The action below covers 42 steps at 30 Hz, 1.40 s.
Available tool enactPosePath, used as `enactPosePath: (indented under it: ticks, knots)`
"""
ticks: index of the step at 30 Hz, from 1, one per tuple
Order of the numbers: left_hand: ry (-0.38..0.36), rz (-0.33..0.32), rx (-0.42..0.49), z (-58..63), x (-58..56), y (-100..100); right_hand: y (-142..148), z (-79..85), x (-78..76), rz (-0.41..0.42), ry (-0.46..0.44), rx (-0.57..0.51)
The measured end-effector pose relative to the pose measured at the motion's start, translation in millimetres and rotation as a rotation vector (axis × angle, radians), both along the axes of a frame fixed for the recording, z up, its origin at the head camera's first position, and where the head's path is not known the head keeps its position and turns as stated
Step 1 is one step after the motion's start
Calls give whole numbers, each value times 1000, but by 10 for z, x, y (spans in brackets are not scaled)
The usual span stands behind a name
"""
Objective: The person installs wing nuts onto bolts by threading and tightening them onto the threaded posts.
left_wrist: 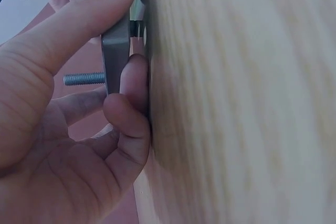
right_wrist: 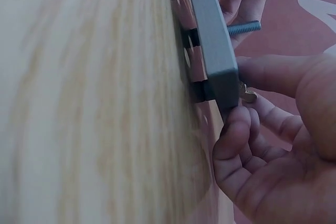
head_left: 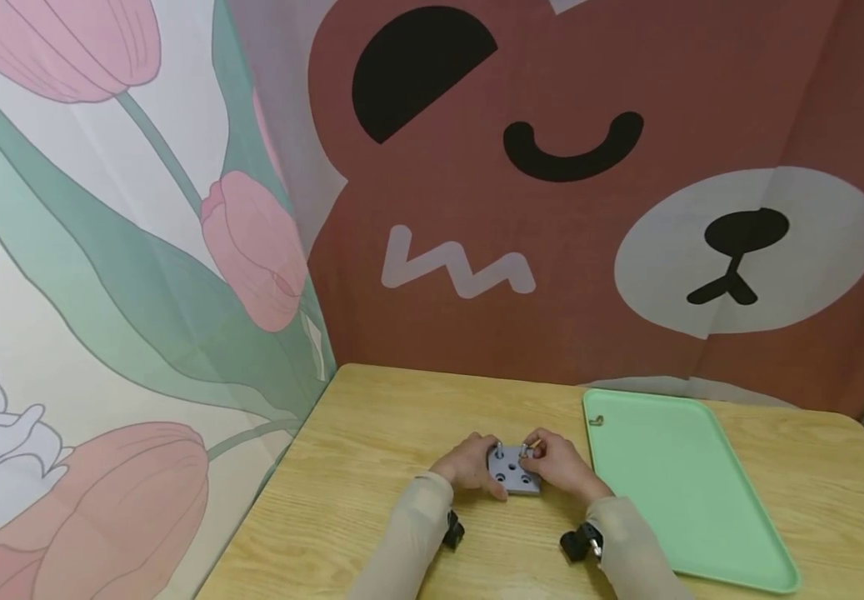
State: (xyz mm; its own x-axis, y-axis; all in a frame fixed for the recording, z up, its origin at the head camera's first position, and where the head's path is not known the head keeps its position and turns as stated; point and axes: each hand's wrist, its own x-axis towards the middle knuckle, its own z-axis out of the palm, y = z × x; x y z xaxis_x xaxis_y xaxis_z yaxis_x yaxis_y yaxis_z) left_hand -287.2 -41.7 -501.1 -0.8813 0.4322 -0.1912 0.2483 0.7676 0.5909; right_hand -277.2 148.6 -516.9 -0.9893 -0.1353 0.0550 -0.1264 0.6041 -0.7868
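A grey metal plate (head_left: 514,482) with several holes is held just above the table. Two threaded bolts stick up through its far side; one bolt (left_wrist: 84,79) shows clearly in the left wrist view. Under the plate, dark bolt heads (right_wrist: 201,92) face the tabletop. My left hand (head_left: 467,463) grips the plate's left side between thumb and fingers. At the far right corner, my right hand (head_left: 562,468) pinches a small brass wing nut (right_wrist: 247,94) by the right bolt. Fingers partly hide the nut, so how far it sits on the thread cannot be seen.
A light green tray (head_left: 686,483) lies to the right of the hands. Near its far left corner is another small brass wing nut (head_left: 596,421). The wooden table (head_left: 312,517) meets printed curtains (head_left: 432,333) at the back and left.
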Motion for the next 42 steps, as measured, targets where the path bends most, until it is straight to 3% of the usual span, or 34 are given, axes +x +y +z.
enactPosePath:
  ticks: [30,42]
  knots:
    - [-17,24,-19,12,45,32,17,-10,41,-33,-31,44]
    - [11,-2,-53,51,81,46,332,197,186,-15,-15,62]
